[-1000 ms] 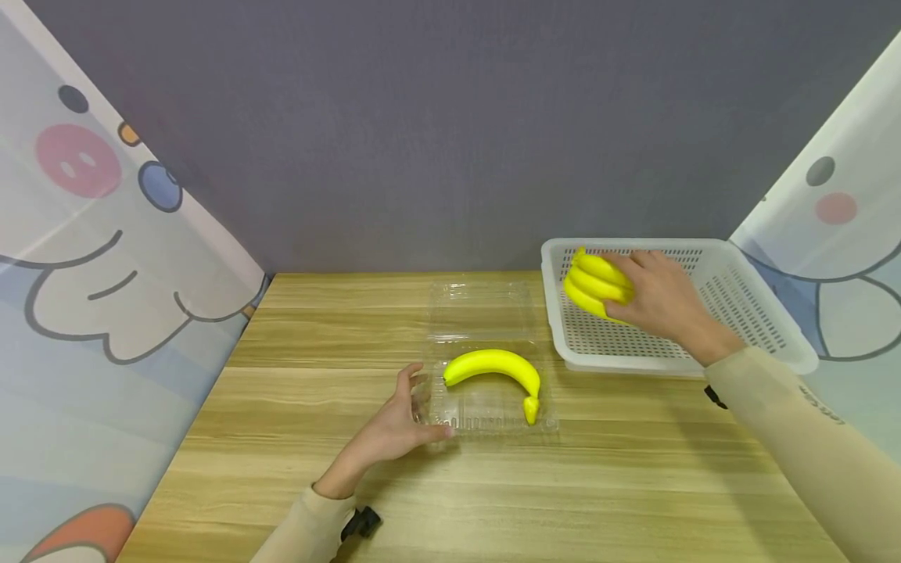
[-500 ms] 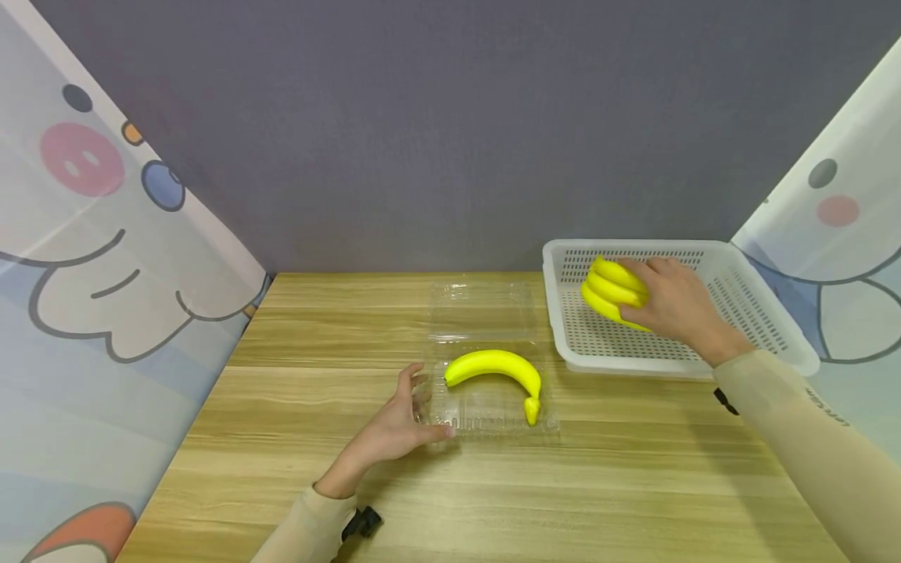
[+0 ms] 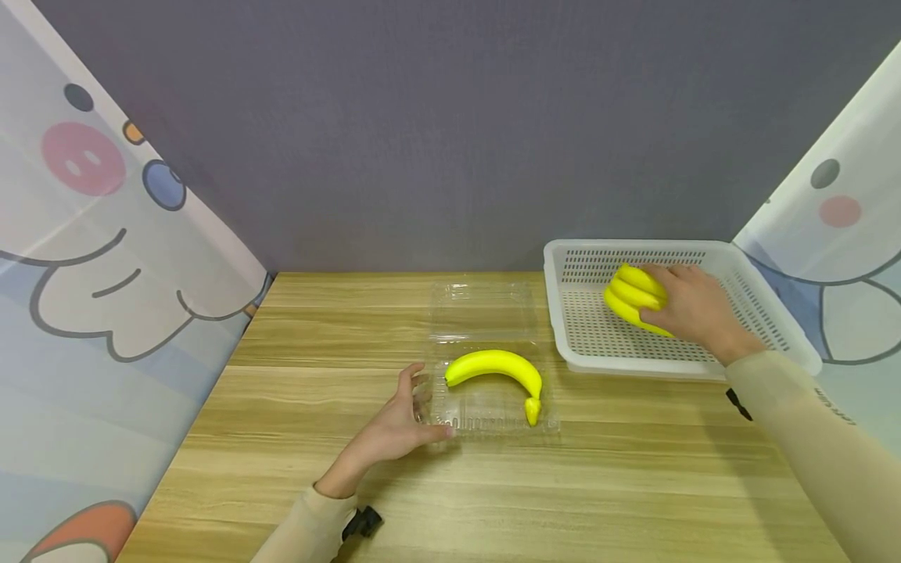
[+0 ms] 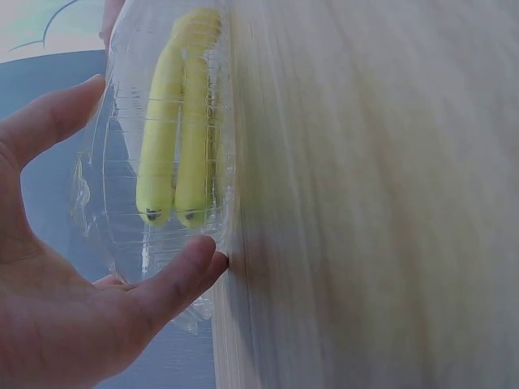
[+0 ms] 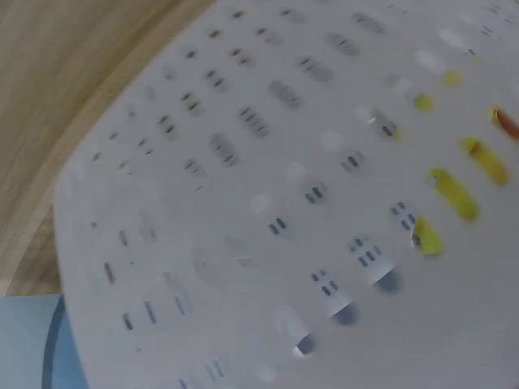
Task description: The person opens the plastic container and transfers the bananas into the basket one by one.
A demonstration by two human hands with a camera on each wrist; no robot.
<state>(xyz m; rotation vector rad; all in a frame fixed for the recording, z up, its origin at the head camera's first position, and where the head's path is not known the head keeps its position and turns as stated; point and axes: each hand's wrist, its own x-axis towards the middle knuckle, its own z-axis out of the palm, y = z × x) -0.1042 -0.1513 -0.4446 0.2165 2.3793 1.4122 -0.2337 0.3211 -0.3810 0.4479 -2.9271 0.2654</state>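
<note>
A clear plastic clamshell [image 3: 486, 410] lies with its lid [image 3: 482, 309] folded back. In it sits a bunch of bananas [image 3: 496, 361]; from above one curved fruit shows, while the left wrist view shows stacked bananas [image 4: 165, 138] joined at the stem. My left hand [image 3: 390, 430] holds the clamshell's near left corner, thumb on the front rim and fingers at the side. My right hand [image 3: 693, 309] grips a second banana bunch [image 3: 633, 301] inside the white slotted basket [image 3: 580, 361], its fingers partly hidden. The basket wall [image 5: 243, 194] fills the right wrist view, with yellow showing through slots.
The wooden table [image 3: 317, 344] meets a grey panel [image 3: 408, 156] at the back. Cartoon-printed panels stand at left [image 3: 91, 258] and right [image 3: 845, 234]. The basket stands to the right of the clamshell, near the back panel.
My right hand has moved the second banana bunch rightward and slightly nearer to me within the basket. The left hand, the clamshell and the bunch in it stay put.
</note>
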